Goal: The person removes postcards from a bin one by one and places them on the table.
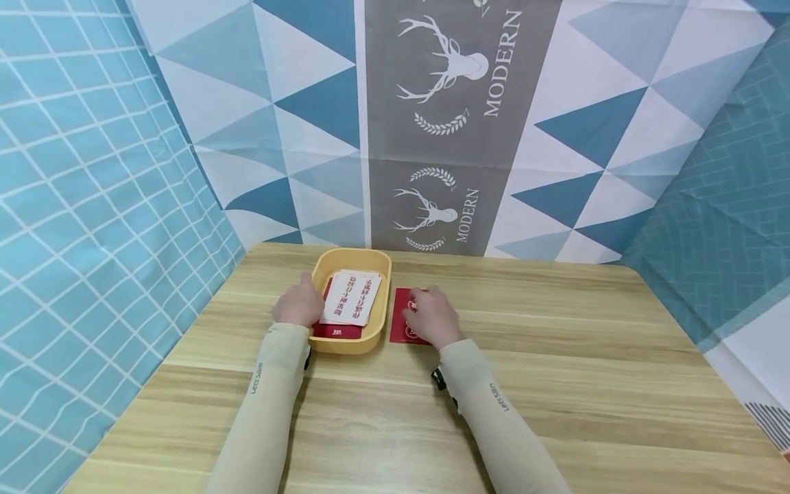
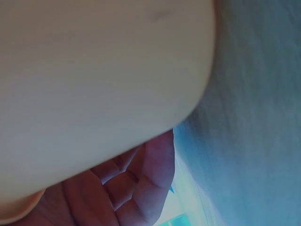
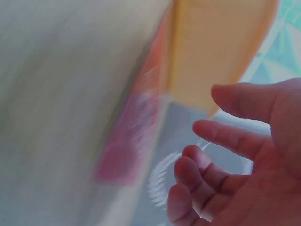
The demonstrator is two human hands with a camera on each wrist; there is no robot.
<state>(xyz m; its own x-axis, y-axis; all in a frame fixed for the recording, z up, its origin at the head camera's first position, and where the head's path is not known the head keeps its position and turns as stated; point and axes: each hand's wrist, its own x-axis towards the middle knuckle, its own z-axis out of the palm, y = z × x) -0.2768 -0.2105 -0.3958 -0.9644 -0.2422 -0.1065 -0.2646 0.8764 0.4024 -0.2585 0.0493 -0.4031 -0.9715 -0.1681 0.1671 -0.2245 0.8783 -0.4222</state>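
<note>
Right hand partly hides the red card.

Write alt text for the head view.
A person's left hand holds the side of a yellow tray containing white and red cards. The right hand hovers over a flat red card beside it on a wood-grain table.
</note>
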